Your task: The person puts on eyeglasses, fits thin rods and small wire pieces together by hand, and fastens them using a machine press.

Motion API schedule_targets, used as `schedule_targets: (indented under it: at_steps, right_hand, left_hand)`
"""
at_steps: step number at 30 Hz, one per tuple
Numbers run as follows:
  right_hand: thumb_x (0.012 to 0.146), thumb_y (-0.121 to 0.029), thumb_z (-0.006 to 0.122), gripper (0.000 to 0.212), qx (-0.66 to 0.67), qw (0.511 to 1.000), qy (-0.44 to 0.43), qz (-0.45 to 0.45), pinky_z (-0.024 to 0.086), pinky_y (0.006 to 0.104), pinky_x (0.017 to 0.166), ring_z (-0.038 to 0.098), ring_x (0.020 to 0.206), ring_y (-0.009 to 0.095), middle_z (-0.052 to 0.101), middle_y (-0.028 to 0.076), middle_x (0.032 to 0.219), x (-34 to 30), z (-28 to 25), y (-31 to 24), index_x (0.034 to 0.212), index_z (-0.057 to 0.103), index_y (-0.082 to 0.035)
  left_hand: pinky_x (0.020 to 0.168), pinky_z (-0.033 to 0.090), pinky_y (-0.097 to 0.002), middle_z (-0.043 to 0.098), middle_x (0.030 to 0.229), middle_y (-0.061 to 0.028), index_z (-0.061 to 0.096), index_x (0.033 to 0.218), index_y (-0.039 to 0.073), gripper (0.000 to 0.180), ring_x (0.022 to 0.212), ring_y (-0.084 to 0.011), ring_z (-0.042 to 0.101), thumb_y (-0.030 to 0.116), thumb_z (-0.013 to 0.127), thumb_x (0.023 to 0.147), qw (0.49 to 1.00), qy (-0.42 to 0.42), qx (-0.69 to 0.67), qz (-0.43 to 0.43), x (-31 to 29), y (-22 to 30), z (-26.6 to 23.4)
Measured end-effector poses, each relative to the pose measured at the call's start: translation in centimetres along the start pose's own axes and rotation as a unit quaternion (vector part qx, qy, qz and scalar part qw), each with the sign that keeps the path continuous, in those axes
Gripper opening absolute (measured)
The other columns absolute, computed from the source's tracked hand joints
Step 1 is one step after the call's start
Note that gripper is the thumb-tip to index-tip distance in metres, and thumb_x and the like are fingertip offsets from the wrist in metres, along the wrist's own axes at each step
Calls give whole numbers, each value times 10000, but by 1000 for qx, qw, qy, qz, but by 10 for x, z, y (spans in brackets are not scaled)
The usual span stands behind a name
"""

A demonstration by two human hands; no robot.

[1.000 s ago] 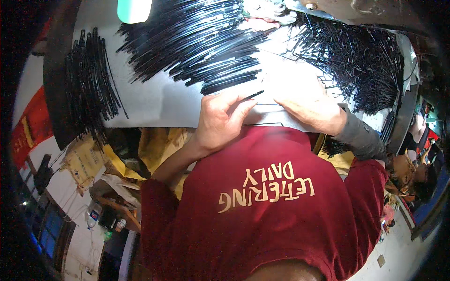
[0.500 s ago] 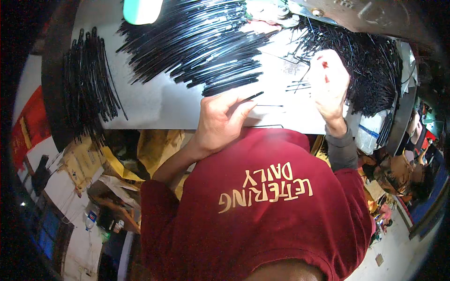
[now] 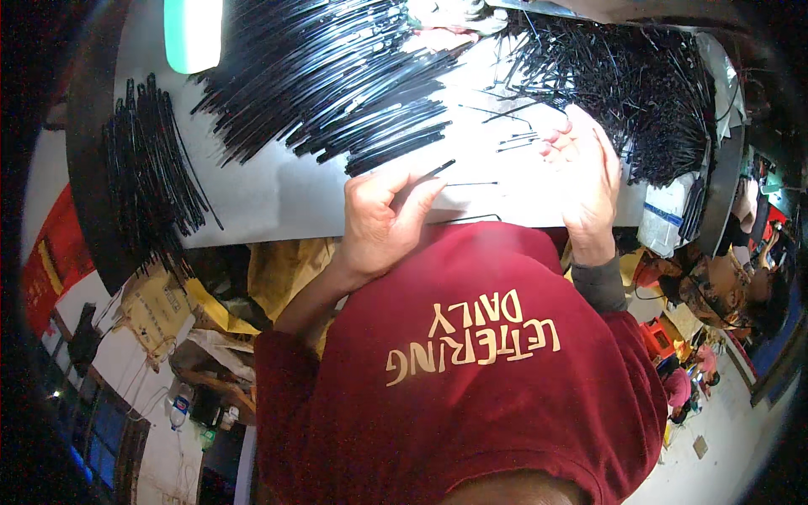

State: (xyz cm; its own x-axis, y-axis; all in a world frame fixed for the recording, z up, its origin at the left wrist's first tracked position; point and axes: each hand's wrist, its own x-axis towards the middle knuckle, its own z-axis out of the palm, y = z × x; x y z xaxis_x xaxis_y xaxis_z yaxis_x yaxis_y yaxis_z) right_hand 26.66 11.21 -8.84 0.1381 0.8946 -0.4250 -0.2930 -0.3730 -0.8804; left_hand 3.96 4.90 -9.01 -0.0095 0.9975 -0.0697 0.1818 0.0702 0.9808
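Your left hand (image 3: 383,215) sits at the near edge of the pale desk (image 3: 278,189), its fingers (image 3: 402,195) pinched together on one thin black stick (image 3: 438,170) that pokes out past the fingertips toward the far side; held that way, only the tip is free, which looks suited to lining it up or passing it across. Your right hand (image 3: 585,181) hovers just to the right, raised off the desk with the palm turned toward the left hand and its fingers spread apart, holding nothing that can be made out; a grey sleeve (image 3: 599,282) covers the wrist. Between the two hands lie a few loose thin sticks (image 3: 471,183), separated from the heaps, as if singled out where both hands can reach them. Beyond the left hand a big fan of long black sticks (image 3: 337,76) is laid roughly parallel, so single ones can be drawn off its near edge. Beyond the right hand a tangled pile of finer black pieces (image 3: 623,80) lies in no order, just beside the open hand. Well apart on the far left, a smaller bundle of black sticks (image 3: 156,172) hangs over the desk's rounded edge, set aside from the working area. A pale green block (image 3: 192,34) stands at the far edge. Your red shirt (image 3: 471,370) fills the foreground.
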Motion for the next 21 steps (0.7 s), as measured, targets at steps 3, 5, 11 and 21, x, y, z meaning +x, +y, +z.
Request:
schedule_targets:
  at_steps: [3,5,11,21]
  right_hand:
    - [938,-74,552,245,-241,968,-47,-60,512,241,654,647,763,124,637,80,904,-3,-21,0,1158,543,33]
    - [901,-52,605,199,-222,967,-73,-100,480,208,596,632,667,89,663,48,796,-9,-26,8,1086,616,21]
    - [752,-74,749,151,-533,717,-364,-262,488,264,580,636,625,170,680,73,745,-24,-11,11,888,699,-32]
    - [765,-80,712,126,-576,649,-306,-391,470,360,575,601,605,270,629,90,708,-18,-29,18,878,675,-39]
  left_hand:
    - [560,399,-207,575,695,22,638,865,-8,33,619,-41,490,20,655,872,999,49,-2,-7,-6,-6,0]
    - [549,362,-193,530,681,39,622,851,20,56,609,-25,456,43,629,902,992,95,-38,-71,-13,-6,-4]
    - [535,344,-176,530,673,51,612,828,14,102,599,-9,457,64,621,917,982,145,-91,-78,-12,-3,-18]
    - [518,331,-175,520,657,53,619,821,25,101,579,-9,456,73,633,910,981,113,-121,-102,-11,0,-11]
